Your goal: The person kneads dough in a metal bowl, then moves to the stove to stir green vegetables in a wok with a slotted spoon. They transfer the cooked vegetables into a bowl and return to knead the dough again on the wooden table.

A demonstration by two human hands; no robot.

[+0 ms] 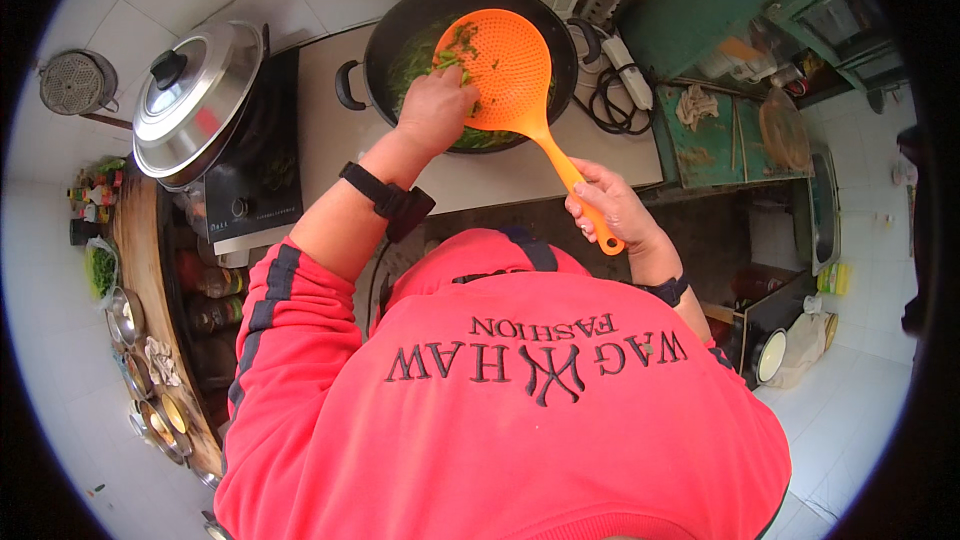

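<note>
My right hand (607, 202) grips the handle of an orange plastic skimmer (517, 75), whose perforated bowl is held over a black two-handled wok (375, 86). At the left side of that bowl, my left hand (439, 109) has its fingers bunched on pieces of green vegetable (450, 58). A few green scraps cling to the skimmer's holes. Below, chopped greens (412, 67) lie in the wok, partly hidden by the skimmer and my left hand. My fingertips on the left are largely covered by the hand itself.
Left of the wok, a lidded steel pan (199, 97) sits on a black induction cooker (255, 187). A white power strip (628, 71) with a coiled black cable lies to the right. Beyond are a chopstick holder (600, 6) and a green cabinet (705, 142). Bowls line a wooden counter (142, 240).
</note>
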